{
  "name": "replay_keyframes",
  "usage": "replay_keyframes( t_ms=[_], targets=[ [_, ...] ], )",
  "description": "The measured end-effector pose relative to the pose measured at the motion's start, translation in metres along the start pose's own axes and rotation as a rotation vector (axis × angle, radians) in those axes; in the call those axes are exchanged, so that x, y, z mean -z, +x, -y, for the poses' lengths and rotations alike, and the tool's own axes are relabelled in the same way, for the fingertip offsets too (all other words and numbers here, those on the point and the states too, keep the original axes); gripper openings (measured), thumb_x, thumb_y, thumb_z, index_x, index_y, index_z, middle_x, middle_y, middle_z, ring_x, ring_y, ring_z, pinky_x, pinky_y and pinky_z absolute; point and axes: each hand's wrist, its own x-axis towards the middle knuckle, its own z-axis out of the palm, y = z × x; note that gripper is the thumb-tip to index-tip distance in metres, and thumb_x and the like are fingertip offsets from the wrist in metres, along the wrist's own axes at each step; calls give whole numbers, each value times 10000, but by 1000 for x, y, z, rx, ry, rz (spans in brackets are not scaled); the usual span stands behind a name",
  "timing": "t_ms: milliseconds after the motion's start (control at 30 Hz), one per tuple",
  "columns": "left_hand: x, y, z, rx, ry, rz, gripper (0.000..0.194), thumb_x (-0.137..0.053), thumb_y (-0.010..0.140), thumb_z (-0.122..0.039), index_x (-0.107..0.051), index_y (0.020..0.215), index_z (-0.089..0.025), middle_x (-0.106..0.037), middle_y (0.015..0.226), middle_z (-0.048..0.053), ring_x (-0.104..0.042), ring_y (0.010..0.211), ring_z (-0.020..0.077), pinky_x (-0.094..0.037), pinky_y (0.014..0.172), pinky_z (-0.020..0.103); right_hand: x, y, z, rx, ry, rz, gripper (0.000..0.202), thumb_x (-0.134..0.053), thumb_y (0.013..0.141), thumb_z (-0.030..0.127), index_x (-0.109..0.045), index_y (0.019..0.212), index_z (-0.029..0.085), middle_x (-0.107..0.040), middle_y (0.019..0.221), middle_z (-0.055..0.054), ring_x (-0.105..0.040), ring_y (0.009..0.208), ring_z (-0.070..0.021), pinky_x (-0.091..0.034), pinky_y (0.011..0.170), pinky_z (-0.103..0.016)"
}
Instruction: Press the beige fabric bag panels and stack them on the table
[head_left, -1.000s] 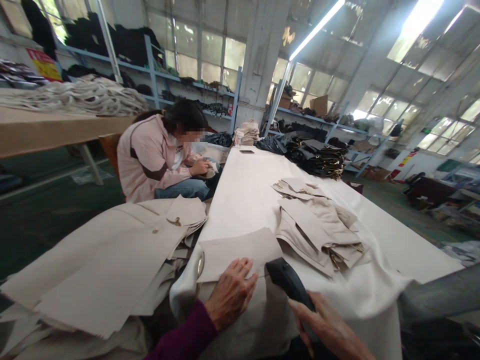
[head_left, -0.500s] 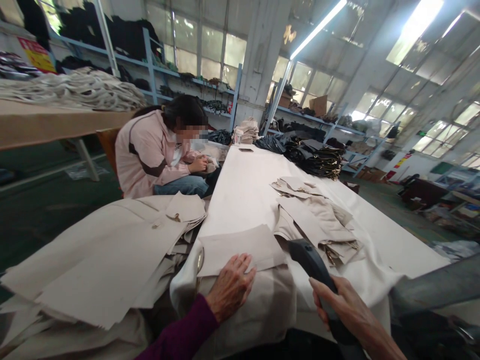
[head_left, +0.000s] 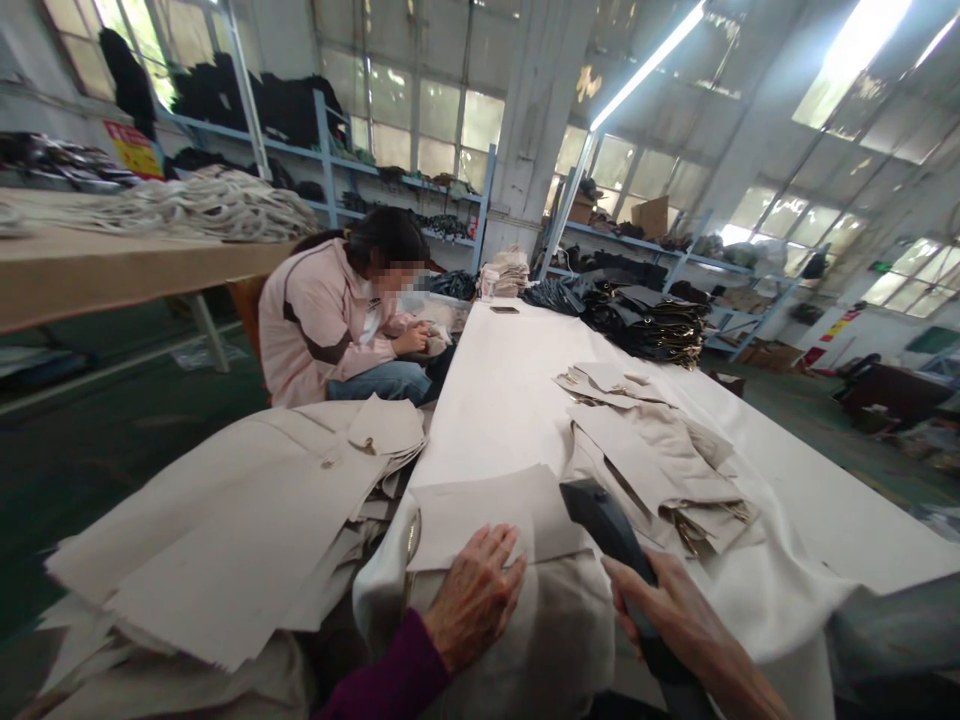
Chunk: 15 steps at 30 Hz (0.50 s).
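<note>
Tall windows (head_left: 439, 120) and blue shelves (head_left: 328, 165) line the far wall, and a long table (head_left: 495, 400) with a white covering runs toward them. At its near end lies a beige fabric panel (head_left: 472, 505), with more beige cloth (head_left: 555, 620) hanging beneath it over the edge. The person's left hand (head_left: 480, 595) rests flat on the panel's near edge, fingers extended and close together, so most of the panel stretches beyond the fingertips and out to both sides. The right hand (head_left: 664, 605) is wrapped around the handle of a black handheld tool (head_left: 611, 525), whose head hovers at the panel's right end; whether they touch is hard to tell. Just past the tool, loose beige pieces (head_left: 656, 450) with gold-coloured metal parts are heaped on the table. Left of the left hand sits a large beige stack (head_left: 247, 520), beyond which a seated co-worker (head_left: 319, 320) bends over some cloth.
</note>
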Motion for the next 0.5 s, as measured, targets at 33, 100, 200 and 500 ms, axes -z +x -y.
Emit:
replay_keyframes(
  t_ms=[33,100,200,500],
  targets=[
    [1,0,0,1,-4,0,334,-456,877,-240,-555,1192,-188,-510,1332,121,-426,1258,270,-310,1073,438,1,3,5,21,-21,-7,346,-487,830,484,-476,645,192,-507,421,54,-478,339,-91,-407,345,-182],
    [4,0,0,0,-11,8,339,-468,873,-262,-554,1191,-183,-515,1323,127,-429,1251,271,-311,1070,435,-1,11,13,42,-42,14,358,-490,827,493,-482,639,190,-512,420,50,-481,334,-90,-403,343,-181],
    [12,2,-2,-6,-17,17,347,-490,861,-283,-552,1187,-180,-523,1303,124,-438,1232,270,-317,1061,434,-12,30,24,67,-62,92,375,-501,815,515,-491,631,189,-510,418,51,-476,328,-89,-401,342,-182],
    [25,2,-1,-23,30,31,287,-413,897,-305,-562,1101,-168,-494,1320,132,-435,1211,264,-337,1024,439,-17,88,13,5,-55,91,437,-495,825,550,-508,567,197,-529,424,23,-525,366,-126,-452,411,-244]
  ],
)
